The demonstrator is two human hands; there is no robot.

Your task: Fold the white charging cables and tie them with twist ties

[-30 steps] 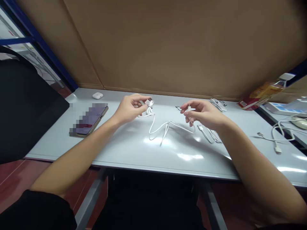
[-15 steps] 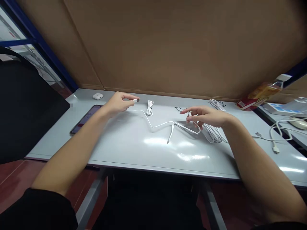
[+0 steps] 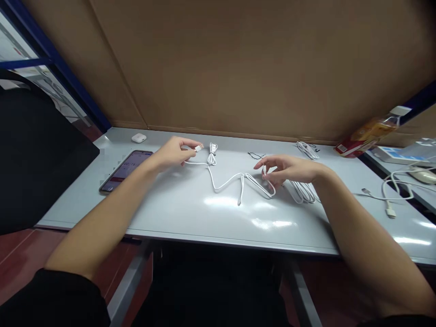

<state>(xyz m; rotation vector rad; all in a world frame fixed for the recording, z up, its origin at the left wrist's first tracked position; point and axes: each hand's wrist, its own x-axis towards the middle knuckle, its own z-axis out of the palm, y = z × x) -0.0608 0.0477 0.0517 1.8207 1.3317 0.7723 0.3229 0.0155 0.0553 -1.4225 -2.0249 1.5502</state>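
The left hand [image 3: 172, 153] and right hand [image 3: 289, 170] each pinch one end of a white cable [image 3: 226, 183], fingers clamped on it, so both ends are lifted while its slack middle zigzags across the tabletop [image 3: 163, 213].

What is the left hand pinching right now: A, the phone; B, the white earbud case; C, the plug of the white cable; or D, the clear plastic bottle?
C. The left hand holds the white plug of the white cable between its fingertips, while the phone lies apart on the table.
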